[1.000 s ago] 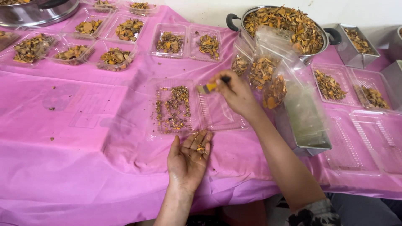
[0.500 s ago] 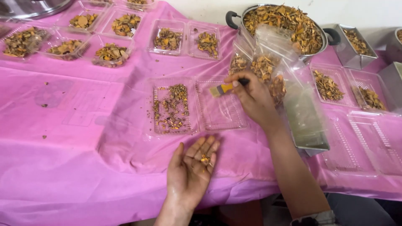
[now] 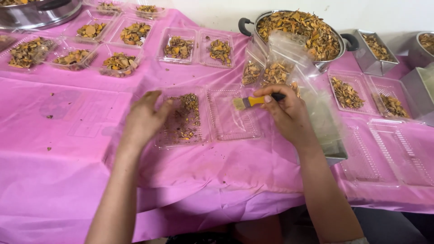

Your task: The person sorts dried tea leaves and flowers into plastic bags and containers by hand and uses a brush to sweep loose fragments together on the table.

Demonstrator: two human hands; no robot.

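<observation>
Around: clear plastic bags of dried pieces stand at 12 o'clock from your right hand, before the metal pot.
Brush: its fingers pinch the yellow brush, bristles over the empty half of the clamshell tray.
Left hand: fingers loosely curled, holding nothing, at the tray's crumb-filled half.
Table: pink cover; 7 filled trays at 11 o'clock.
</observation>
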